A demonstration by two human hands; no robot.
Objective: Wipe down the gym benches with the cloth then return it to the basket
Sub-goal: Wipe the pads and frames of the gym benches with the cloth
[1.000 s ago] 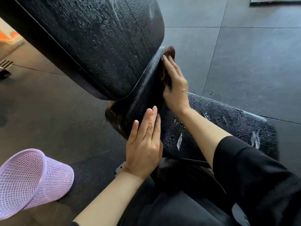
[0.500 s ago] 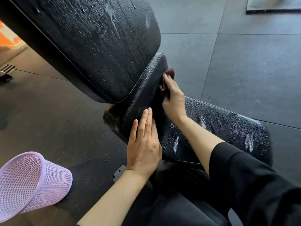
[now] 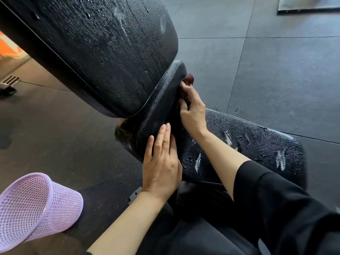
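A black gym bench fills the middle of the head view: a tall backrest pad [image 3: 110, 52] covered in water drops, a raised seat lip [image 3: 161, 100], and a wet seat pad [image 3: 248, 144]. My right hand [image 3: 193, 111] grips a dark reddish cloth [image 3: 189, 79] against the inner side of the seat lip; most of the cloth is hidden under the fingers. My left hand [image 3: 161, 162] lies flat with straight fingers on the near end of the lip. A purple mesh basket [image 3: 33, 207] lies tilted on the floor at lower left.
Dark rubber floor tiles [image 3: 276, 70] surround the bench. A mat edge [image 3: 309, 6] shows at the top right. A metal bracket [image 3: 135, 195] of the bench frame sits near my left wrist. My black-clothed lap is at the bottom.
My right hand has slid the cloth down along the seat lip toward me, its fingers now more curled. My left hand stays flat in the same place.
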